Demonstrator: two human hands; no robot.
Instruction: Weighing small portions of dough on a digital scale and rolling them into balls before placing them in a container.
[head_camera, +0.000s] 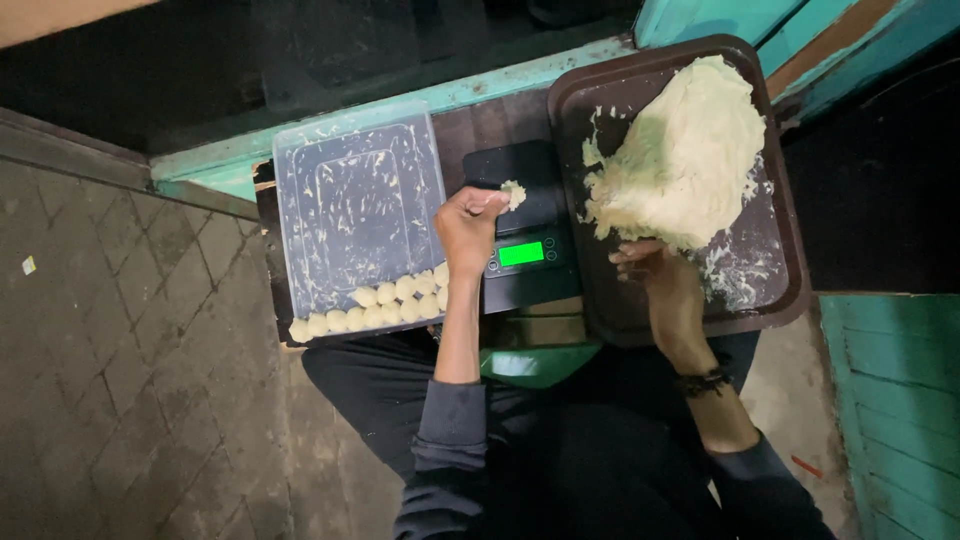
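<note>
My left hand (468, 225) pinches a small piece of dough (514, 194) and holds it over the black platform of a small kitchen scale (525, 225) with a lit green display. My right hand (655, 275) rests on the brown tray (690, 320), fingers touching the lower edge of a big pale dough mass (685, 155). To the left lies a clear plastic lid (355, 200) smeared with flour, with several small dough balls (375, 305) lined up along its near edge.
The lid, scale and tray sit on a dark wooden board with a teal painted edge (400, 105). My dark trousers are below. A paved floor (120, 330) lies to the left, teal woodwork (890, 370) to the right.
</note>
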